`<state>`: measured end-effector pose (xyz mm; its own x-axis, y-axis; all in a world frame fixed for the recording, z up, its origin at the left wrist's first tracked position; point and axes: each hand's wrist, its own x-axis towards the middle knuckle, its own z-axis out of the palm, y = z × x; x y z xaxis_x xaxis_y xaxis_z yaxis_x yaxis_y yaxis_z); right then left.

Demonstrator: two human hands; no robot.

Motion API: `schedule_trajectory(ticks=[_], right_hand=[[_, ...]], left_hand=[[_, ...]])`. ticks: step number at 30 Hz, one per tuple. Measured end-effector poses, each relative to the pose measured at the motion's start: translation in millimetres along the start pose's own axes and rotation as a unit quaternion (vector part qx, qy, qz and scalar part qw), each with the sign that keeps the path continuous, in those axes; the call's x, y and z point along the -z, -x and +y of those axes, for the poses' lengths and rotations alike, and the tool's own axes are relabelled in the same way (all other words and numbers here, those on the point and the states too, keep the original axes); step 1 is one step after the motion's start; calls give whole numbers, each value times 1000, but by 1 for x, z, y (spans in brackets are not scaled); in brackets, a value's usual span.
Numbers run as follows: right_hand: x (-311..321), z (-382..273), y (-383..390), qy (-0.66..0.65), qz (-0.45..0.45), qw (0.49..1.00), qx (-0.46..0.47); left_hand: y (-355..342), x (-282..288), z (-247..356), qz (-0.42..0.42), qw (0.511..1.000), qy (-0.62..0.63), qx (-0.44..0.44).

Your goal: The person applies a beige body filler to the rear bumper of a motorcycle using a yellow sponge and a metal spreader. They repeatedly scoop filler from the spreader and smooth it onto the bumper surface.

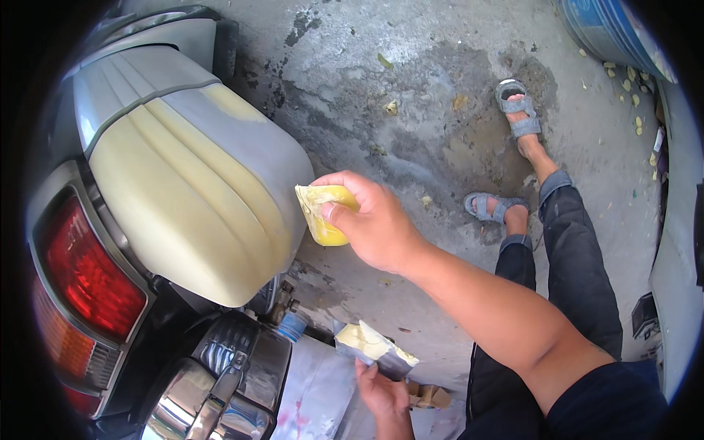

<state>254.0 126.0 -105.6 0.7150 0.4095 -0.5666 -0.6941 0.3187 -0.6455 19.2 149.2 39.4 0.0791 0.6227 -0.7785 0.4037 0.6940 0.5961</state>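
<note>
My right hand [367, 227] grips a yellow flexible spreader [330, 227] smeared with pale putty, just beside the right edge of a scooter's body panel [183, 191], which is partly cream and partly grey. Lower down, my left hand [379, 389] holds a flat metal plate [392, 367] carrying a mound of pale cream putty [365, 337]. Below the panel are a red and amber tail light [88, 264] and shiny chrome parts [194, 389].
Stained concrete floor [381, 88] lies under my sandalled feet. A blue barrel [609, 29] stands at the upper right, beside a pale curved surface [678, 220] along the right edge. A light board [315, 396] and cardboard [429, 396] lie at the bottom.
</note>
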Motion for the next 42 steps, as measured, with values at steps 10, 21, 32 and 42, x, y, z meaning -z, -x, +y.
schedule_trajectory(ticks=[10, 21, 32, 42], right_hand=[[16, -49, -37, 207, -69, 962, 166], [-17, -34, -5, 197, -4, 938, 284], [-11, -43, -24, 212, -3, 939, 271], [-12, -31, 4, 170, 26, 954, 245]], left_hand=[[4, -35, 13, 15, 1000, -18, 16], [7, -56, 20, 16, 999, -29, 37], [5, -47, 16, 8, 999, -4, 37], [9, -43, 15, 14, 1000, -1, 25]])
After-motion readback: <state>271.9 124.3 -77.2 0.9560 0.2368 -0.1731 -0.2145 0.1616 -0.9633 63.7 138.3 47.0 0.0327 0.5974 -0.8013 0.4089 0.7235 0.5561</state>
